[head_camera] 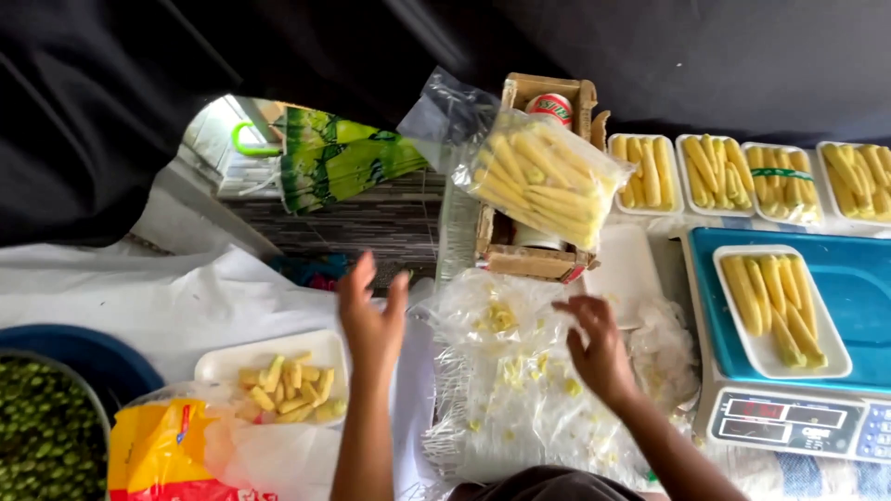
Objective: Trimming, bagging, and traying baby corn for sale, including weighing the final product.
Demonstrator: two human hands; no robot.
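My left hand (pixel 371 315) is raised with fingers spread, empty, just right of a white foam tray (pixel 223 364) holding cut pieces of baby corn. My right hand (pixel 601 348) hovers with fingers loosely curled over a crumpled clear plastic sheet (pixel 520 408) dotted with small corn scraps. It holds nothing. Above it a clear bag of whole baby corn (pixel 548 181) rests on top of a cardboard box (pixel 534 260).
A blue digital scale (pixel 854 278) at right carries a foam tray of baby corn (pixel 775 311). Several filled trays (pixel 710 172) line the back. At left are a bowl of green peas (pixel 46 436), a yellow plastic bag (pixel 158 455) and black cloth (pixel 93 111).
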